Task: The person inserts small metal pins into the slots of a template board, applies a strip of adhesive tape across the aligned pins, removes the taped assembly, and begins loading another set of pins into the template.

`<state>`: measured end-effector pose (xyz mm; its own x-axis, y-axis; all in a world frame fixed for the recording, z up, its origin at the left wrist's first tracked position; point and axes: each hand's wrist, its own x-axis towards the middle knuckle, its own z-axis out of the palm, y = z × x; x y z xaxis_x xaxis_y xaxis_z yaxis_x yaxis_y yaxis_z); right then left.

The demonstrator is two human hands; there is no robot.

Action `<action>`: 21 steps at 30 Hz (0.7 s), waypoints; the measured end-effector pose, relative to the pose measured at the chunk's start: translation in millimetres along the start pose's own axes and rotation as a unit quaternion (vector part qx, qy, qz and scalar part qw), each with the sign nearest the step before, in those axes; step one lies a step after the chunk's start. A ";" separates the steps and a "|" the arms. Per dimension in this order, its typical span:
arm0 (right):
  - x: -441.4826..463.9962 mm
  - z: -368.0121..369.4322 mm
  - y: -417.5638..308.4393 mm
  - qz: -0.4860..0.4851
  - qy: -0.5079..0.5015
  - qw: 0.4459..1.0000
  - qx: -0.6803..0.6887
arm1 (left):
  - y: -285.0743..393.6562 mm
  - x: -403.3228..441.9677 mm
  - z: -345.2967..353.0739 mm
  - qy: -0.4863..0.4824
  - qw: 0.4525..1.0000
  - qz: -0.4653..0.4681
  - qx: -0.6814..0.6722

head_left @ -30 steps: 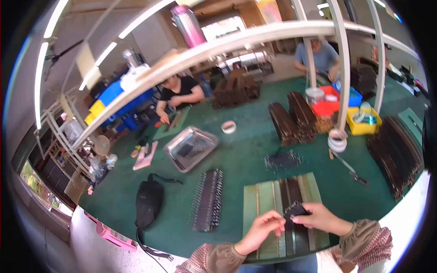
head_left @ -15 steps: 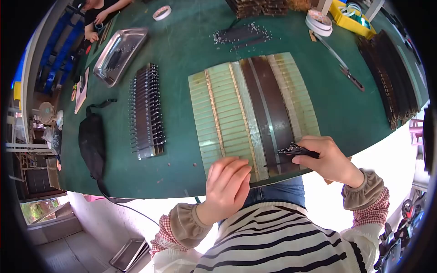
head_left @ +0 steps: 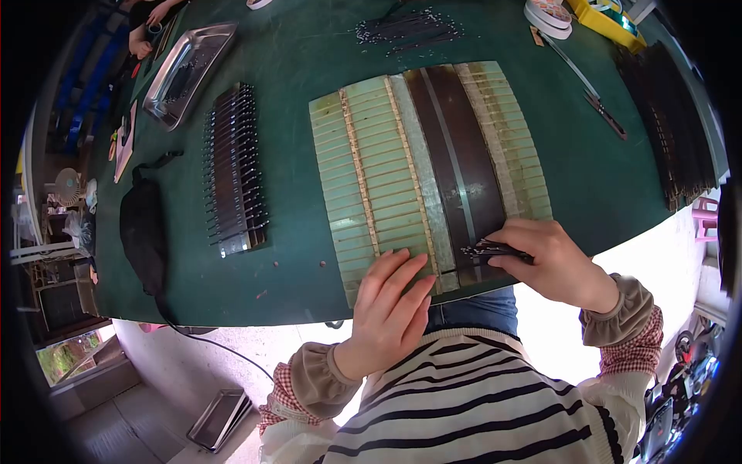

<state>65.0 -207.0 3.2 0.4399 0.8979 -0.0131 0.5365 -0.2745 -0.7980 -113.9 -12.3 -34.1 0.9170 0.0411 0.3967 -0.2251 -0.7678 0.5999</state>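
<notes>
Holding a bundle of thin dark strands (head_left: pixel 498 250), the right hand (head_left: pixel 550 261) is poised over the near part of a pale green, ribbed board (head_left: pixel 386 174). Its fingers are closed in a narrow grip, and the pale-tipped ends of the bundle point left. The left hand (head_left: pixel 384 303) rests on the board's near edge, its fingers extended and slightly apart. A single dark strand (head_left: pixel 451 271) runs across the board beside these fingertips; whether they pinch it cannot be told.

The board lies on the near part of a green worktop (head_left: pixel 294 155), in front of the person. A dark brown band (head_left: pixel 456 127) with a grey central line runs along the board from far to near, right of its middle.

To the left lie a dark rack (head_left: pixel 234 155) with rows of projecting pins along both sides and, farther left, a black pouch (head_left: pixel 142 228). A metal tray (head_left: pixel 158 100) with dark pieces in it stands at the far left, near a co-worker's hand (head_left: pixel 141 46). Beyond the board is a loose pile of dark strands (head_left: pixel 410 31). To the right are a long slender tool (head_left: pixel 576 73) and a dark stack (head_left: pixel 668 127).
</notes>
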 end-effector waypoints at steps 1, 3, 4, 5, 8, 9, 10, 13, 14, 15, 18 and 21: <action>-0.2 -0.1 0.2 0.001 -0.002 1.000 -0.005 | 1.5 0.6 0.2 -0.005 1.000 -0.002 0.006; -1.1 -1.2 -0.1 0.003 -0.008 1.000 -0.016 | 0.2 -0.2 1.9 -0.010 1.000 0.009 0.016; -1.3 -1.0 -0.2 0.006 -0.012 1.000 -0.016 | -0.4 -0.4 2.7 -0.013 1.000 0.014 0.022; -1.4 -0.8 -0.4 0.008 -0.016 1.000 -0.015 | -0.6 -0.4 2.9 -0.008 1.000 0.010 0.017; -1.5 -2.5 -2.6 0.018 -0.017 1.000 -0.002 | -1.2 -0.9 2.9 0.000 1.000 0.002 0.003; -1.4 -3.5 -3.3 0.021 -0.016 1.000 0.004 | -1.8 -1.6 2.9 0.000 1.000 0.001 0.000; -1.8 -4.6 -3.6 0.024 -0.018 1.000 0.006 | -2.3 -2.1 2.7 0.001 1.000 -0.001 -0.002; -2.8 -5.7 -3.1 0.022 -0.018 1.000 0.009 | -1.7 -1.3 1.6 -0.003 1.000 -0.006 -0.003; -2.3 -3.3 -2.7 0.016 -0.015 1.000 0.007 | -1.6 -1.7 2.1 -0.006 1.000 -0.003 0.001; -2.0 -1.5 -2.0 0.009 -0.012 1.000 0.005 | -1.5 -2.1 2.6 -0.008 1.000 0.000 0.005; -2.3 2.1 0.0 0.015 -0.007 1.000 -0.005 | 3.8 2.3 1.5 -0.051 0.997 0.016 0.052; -5.1 4.8 -9.9 0.031 -0.003 0.997 -0.071 | 5.8 0.9 5.6 -0.086 0.990 0.030 0.104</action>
<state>54.0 -207.2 8.2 0.4710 0.8798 -0.0636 0.6049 -0.3747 -0.7026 -112.5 -20.3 -34.1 0.9503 -0.1041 0.2933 -0.2250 -0.8810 0.4163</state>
